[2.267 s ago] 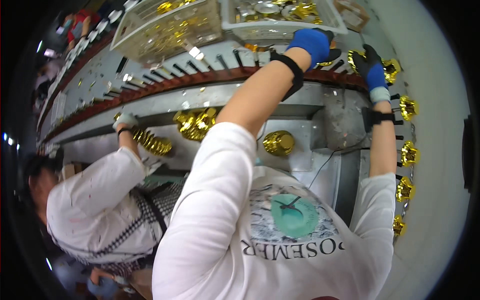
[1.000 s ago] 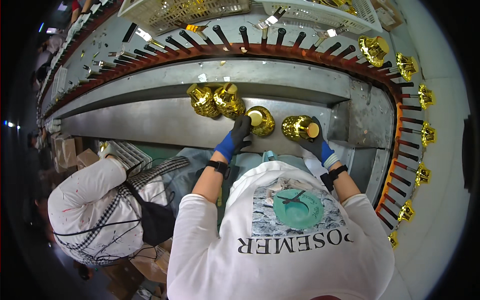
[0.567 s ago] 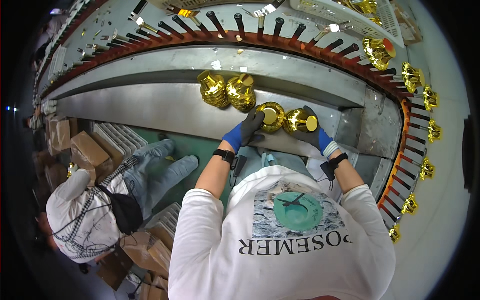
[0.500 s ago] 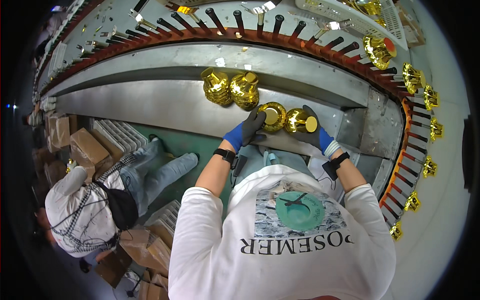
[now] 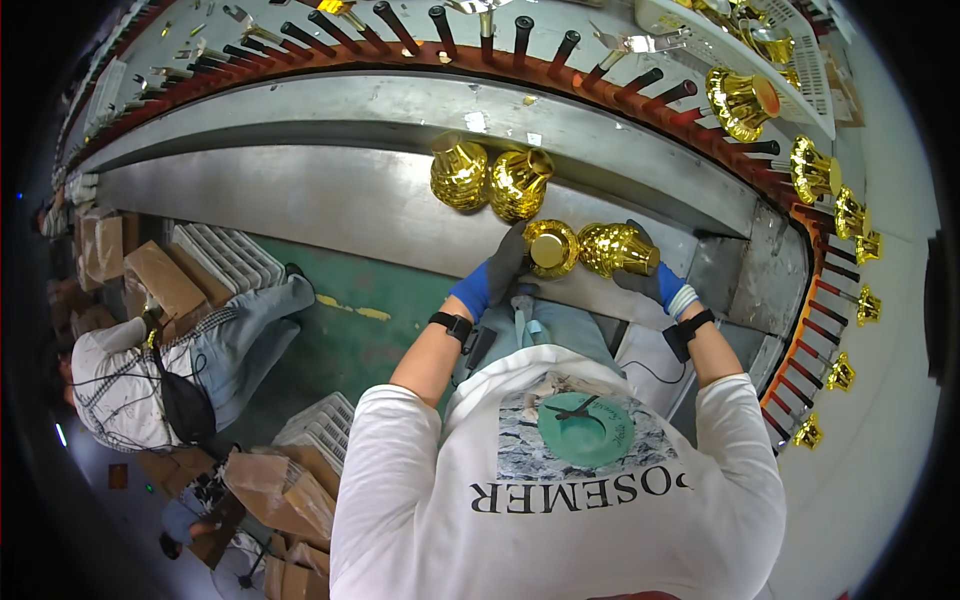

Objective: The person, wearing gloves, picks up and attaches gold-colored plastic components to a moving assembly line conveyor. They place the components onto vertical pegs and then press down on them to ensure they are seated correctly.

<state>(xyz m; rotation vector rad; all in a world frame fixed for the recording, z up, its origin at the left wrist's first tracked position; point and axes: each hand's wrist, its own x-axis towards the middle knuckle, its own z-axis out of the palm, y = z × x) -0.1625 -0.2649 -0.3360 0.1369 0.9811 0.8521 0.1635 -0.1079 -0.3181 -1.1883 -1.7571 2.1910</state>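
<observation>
My left hand (image 5: 507, 256), in a grey and blue glove, is closed on the side of a shiny gold flared cup-shaped piece (image 5: 553, 247), whose round flat end faces up. My gloved right hand (image 5: 643, 263) grips a second gold piece (image 5: 606, 248), tilted sideways with its narrow end to the right. The two pieces are side by side and appear to touch. Just beyond, a pair of similar gold pieces, one on the left (image 5: 459, 175) and one on the right (image 5: 521, 184), rests on the metal bench (image 5: 300, 190). My gloves hide part of the held pieces.
A curved conveyor track (image 5: 440, 60) with black and red upright holders runs behind the bench and down the right. Some holders carry gold pieces (image 5: 742, 104). A white crate (image 5: 740, 50) of gold parts stands far right. At left are a co-worker (image 5: 150, 370) and cardboard boxes (image 5: 280, 495).
The right-hand gold piece has turned, so its narrow end points further right. My view has shifted slightly. The co-worker at left has changed posture, with an arm toward a box.
</observation>
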